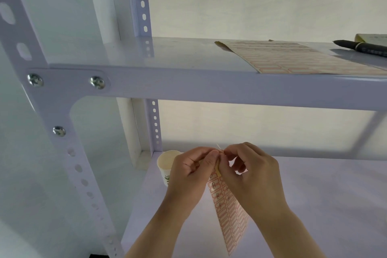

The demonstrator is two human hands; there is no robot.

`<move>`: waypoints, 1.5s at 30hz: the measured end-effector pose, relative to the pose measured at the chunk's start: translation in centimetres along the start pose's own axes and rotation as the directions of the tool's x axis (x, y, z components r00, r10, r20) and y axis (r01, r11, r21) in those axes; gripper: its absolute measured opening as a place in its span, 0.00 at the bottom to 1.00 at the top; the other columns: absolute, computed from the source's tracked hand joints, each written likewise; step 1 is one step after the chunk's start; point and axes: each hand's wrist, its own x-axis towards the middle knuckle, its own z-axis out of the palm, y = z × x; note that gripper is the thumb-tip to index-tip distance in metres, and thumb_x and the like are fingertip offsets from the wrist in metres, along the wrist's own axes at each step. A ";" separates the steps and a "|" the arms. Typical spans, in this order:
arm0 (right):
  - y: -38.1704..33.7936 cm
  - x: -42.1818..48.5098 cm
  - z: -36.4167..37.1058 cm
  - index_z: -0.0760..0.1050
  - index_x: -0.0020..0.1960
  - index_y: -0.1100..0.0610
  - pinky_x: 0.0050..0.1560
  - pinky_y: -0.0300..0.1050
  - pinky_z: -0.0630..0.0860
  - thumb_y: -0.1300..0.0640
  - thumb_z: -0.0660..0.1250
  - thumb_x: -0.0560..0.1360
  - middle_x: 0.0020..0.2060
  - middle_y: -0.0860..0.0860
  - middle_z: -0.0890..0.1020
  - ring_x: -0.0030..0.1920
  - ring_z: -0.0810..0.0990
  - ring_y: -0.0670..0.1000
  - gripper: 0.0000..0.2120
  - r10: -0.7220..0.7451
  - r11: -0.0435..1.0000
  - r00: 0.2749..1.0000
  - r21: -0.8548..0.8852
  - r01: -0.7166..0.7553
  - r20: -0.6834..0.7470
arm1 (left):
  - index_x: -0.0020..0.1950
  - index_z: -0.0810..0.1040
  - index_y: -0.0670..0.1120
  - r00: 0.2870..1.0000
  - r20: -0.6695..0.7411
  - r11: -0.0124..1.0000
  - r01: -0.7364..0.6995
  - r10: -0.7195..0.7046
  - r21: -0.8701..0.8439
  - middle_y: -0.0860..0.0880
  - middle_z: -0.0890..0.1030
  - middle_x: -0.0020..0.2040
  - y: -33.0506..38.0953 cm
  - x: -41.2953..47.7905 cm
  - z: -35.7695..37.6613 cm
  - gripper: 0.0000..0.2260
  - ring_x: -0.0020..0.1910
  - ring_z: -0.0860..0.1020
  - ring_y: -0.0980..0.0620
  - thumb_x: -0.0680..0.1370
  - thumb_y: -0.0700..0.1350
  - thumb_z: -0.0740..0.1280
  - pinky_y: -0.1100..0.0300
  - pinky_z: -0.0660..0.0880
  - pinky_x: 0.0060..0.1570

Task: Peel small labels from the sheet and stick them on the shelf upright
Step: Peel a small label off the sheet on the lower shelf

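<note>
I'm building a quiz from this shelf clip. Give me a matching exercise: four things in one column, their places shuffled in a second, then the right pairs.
Things:
1. black pen
2. paper cup
3. hanging label sheet
4. flat label sheet

Places:
A. lying flat on the upper shelf, left of the pen
B. pinched at its top between the left hand and right hand
C. far right of the upper shelf
D. standing on the lower shelf, behind the left hand

Pairs: 1-C, 2-D, 3-B, 4-A
</note>
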 end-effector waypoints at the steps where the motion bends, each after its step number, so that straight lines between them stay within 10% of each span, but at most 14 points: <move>1: 0.1 0.0 -0.1 0.81 0.39 0.54 0.30 0.40 0.77 0.57 0.73 0.72 0.33 0.43 0.81 0.30 0.77 0.43 0.04 0.007 1.000 1.000 0.011 -0.007 0.013 | 0.45 0.87 0.47 1.000 -0.006 1.000 0.015 -0.015 -0.012 0.52 0.88 0.38 0.1 -0.1 0.1 0.11 0.40 0.85 0.55 0.80 0.39 0.66 0.65 0.80 0.40; 6: 0.3 0.3 -0.6 0.81 0.40 0.54 0.32 0.40 0.77 0.60 0.75 0.72 0.33 0.44 0.81 0.32 0.79 0.43 0.04 -0.004 0.999 0.998 0.045 0.001 0.057 | 0.44 0.86 0.47 1.000 0.020 1.000 0.016 -0.015 -0.025 0.55 0.86 0.36 0.4 -0.2 0.1 0.11 0.38 0.84 0.57 0.75 0.50 0.66 0.66 0.79 0.39; 21: 0.0 0.0 -1.0 0.82 0.40 0.57 0.32 0.39 0.75 0.58 0.68 0.75 0.32 0.48 0.81 0.31 0.77 0.46 0.06 -0.097 0.993 0.994 0.068 0.094 0.042 | 0.42 0.82 0.48 0.997 0.050 0.997 -0.054 0.052 0.048 0.58 0.83 0.34 0.1 -0.3 -0.1 0.09 0.35 0.80 0.60 0.79 0.38 0.67 0.66 0.76 0.37; 33: 0.3 0.1 -1.1 0.82 0.40 0.55 0.33 0.31 0.75 0.65 0.72 0.73 0.32 0.44 0.83 0.36 0.82 0.47 0.07 0.146 0.966 0.988 0.208 -0.154 0.054 | 0.43 0.84 0.48 0.999 -0.035 1.000 0.029 -0.028 0.010 0.58 0.84 0.35 -0.6 -0.2 -0.1 0.07 0.37 0.82 0.59 0.78 0.38 0.69 0.67 0.78 0.37; 38: 0.6 0.1 -1.2 0.82 0.40 0.49 0.33 0.32 0.76 0.59 0.72 0.74 0.35 0.42 0.85 0.35 0.83 0.44 0.07 0.294 0.921 0.953 0.244 -0.302 0.070 | 0.44 0.85 0.48 0.991 -0.112 0.994 0.077 -0.068 0.074 0.46 0.86 0.38 -1.4 0.3 -0.4 0.04 0.38 0.83 0.44 0.77 0.41 0.71 0.55 0.80 0.38; 45: 1.6 0.1 -1.9 0.80 0.35 0.49 0.30 0.29 0.72 0.58 0.70 0.74 0.30 0.41 0.83 0.28 0.78 0.40 0.10 0.424 0.883 0.902 0.182 -0.433 0.085 | 0.43 0.84 0.54 0.990 -0.076 0.921 0.142 -0.122 0.363 0.56 0.86 0.37 -4.0 1.7 -0.4 0.05 0.40 0.84 0.56 0.77 0.46 0.71 0.56 0.83 0.42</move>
